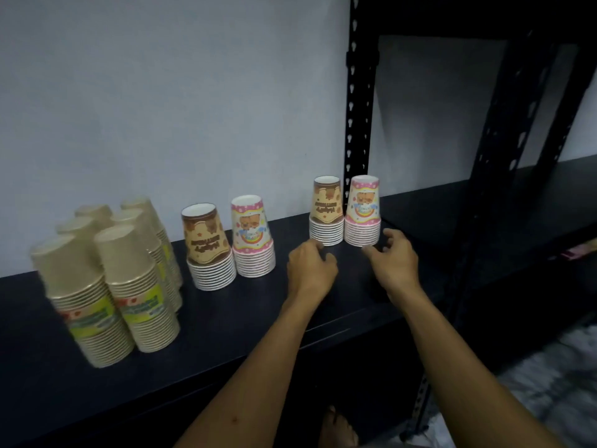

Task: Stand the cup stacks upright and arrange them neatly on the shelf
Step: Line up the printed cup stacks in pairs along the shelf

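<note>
On the black shelf point(226, 321) all cup stacks stand upright, mouths down. Several tall tan stacks point(129, 286) with green labels cluster at the left. In the middle stand a brown bear-print stack point(208, 247) and a pink stack point(253, 237) side by side. Farther right, by the post, stand another brown stack point(327, 211) and a pink stack point(363, 211), touching each other. My left hand point(310, 265) hovers just in front of that brown stack, fingers curled and apart. My right hand point(392, 257) is spread beside the pink stack's base. Neither hand holds anything.
A black perforated upright post point(358, 101) rises behind the right pair. Another black shelf unit point(500, 189) adjoins on the right. A pale wall backs the shelf. A bare foot point(337, 428) and light floor show below.
</note>
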